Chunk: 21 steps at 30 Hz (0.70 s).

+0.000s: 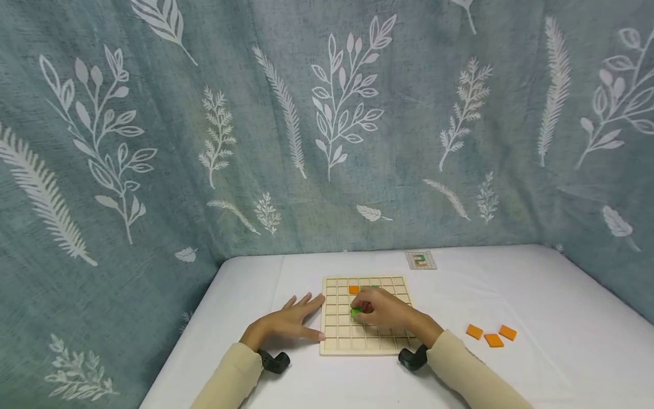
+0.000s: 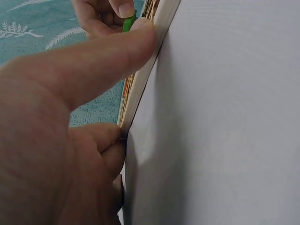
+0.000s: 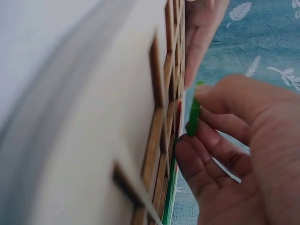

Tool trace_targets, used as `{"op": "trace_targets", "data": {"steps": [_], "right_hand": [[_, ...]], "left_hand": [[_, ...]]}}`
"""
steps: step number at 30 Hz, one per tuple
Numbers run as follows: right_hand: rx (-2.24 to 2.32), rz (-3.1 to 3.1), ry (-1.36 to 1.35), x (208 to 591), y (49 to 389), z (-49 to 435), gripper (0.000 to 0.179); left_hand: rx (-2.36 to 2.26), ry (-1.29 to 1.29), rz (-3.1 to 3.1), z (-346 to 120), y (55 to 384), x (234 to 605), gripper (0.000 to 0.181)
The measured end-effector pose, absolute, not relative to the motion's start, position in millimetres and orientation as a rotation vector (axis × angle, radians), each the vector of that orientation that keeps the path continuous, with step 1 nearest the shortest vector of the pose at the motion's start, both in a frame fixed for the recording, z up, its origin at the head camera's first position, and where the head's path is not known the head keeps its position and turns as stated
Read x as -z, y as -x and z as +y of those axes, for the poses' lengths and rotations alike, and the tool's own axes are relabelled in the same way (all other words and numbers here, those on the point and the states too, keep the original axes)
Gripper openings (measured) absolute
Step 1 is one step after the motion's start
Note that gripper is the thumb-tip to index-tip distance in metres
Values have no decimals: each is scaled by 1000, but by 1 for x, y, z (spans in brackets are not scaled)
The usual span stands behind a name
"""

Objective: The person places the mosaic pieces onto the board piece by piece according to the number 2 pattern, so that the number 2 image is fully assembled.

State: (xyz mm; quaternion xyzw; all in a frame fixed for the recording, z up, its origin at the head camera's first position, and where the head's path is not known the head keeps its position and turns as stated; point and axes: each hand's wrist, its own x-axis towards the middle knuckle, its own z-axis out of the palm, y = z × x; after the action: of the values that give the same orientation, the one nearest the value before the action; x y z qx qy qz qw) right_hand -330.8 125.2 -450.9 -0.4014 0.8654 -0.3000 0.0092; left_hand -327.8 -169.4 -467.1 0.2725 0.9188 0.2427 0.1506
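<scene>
1. The right hand (image 1: 380,307) pinches a green tile (image 3: 194,115) between its thumb and fingertips. In the right wrist view, the tile looks raised just off the board (image 1: 331,318), over its squares.
2. The left hand (image 1: 286,322) has its fingers spread, the thumb apart from the rest. Its thumb tip touches the board's left edge toward the near corner, and its foremost fingertips meet that same edge farther along.
3. Just beyond the right fingertips, an orange tile (image 1: 354,289) lies in a square of the board.
4. Also beyond the right fingers, a dark green piece (image 1: 375,286) shows on the board, mostly hidden by the hand; its full shape I cannot tell.
5. Well to the right of the right fingers, three loose tiles (image 1: 493,340), all orange, lie near one another on the white cloth (image 1: 516,295).
6. Farther off, past the board's far edge from the right fingers, a small card (image 1: 421,261) lies on the cloth, showing a green and orange figure on a grid.
</scene>
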Motion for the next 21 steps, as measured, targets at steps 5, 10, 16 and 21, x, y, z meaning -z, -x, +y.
{"op": "trace_targets", "data": {"steps": [5, 10, 16, 21], "right_hand": [[973, 2695, 1228, 455, 333, 124, 17], [969, 2664, 1226, 461, 330, 123, 19], [921, 2695, 1232, 458, 329, 122, 19], [884, 2726, 1278, 456, 330, 122, 19]], "left_hand": [[-692, -785, 2636, -171, 330, 466, 105], [-689, -767, 2624, -171, 327, 472, 105], [-703, -777, 2627, -171, 326, 468, 105], [-710, -780, 2630, -170, 327, 466, 105]]}}
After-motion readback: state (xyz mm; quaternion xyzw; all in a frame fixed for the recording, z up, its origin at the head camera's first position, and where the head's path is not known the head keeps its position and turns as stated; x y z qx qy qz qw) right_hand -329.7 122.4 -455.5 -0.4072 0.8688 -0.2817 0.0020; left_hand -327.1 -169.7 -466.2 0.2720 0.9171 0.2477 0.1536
